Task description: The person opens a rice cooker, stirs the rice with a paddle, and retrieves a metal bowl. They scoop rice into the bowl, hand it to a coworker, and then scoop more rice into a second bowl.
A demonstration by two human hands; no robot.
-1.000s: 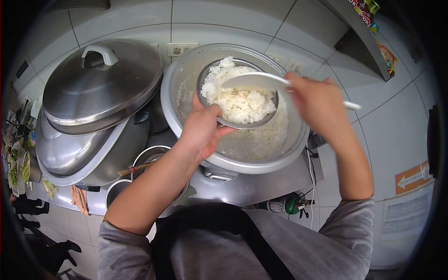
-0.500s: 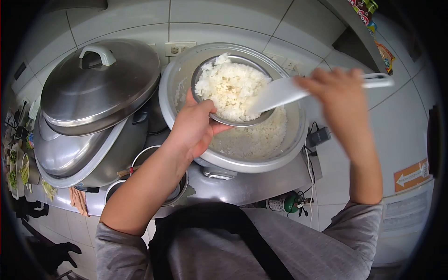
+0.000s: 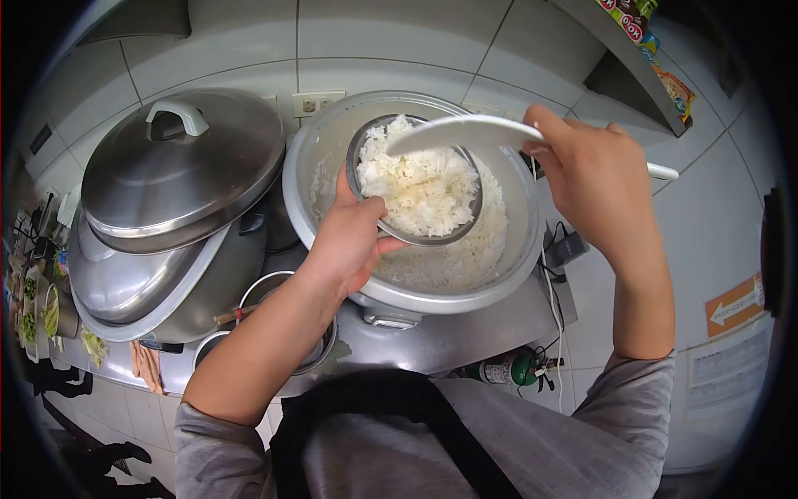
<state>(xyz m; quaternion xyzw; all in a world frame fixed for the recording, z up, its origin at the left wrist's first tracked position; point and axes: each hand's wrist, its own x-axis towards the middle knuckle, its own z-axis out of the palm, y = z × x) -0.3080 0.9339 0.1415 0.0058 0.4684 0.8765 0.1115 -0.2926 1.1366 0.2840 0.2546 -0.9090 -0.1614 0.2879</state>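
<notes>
The left hand (image 3: 353,241) grips the near rim of the steel bowl (image 3: 376,214), thumb hooked over the edge, holding it heaped with rice (image 3: 420,187) above the open rice cooker pot (image 3: 309,158). The right hand (image 3: 590,179) is closed around the white paddle (image 3: 461,131). Half a second ago the paddle angled down into the rice; now it lies level across the bowl's far rim, handle lowered.

White rice (image 3: 420,191), white paddle (image 3: 465,133), steel bowl (image 3: 432,239).
</notes>
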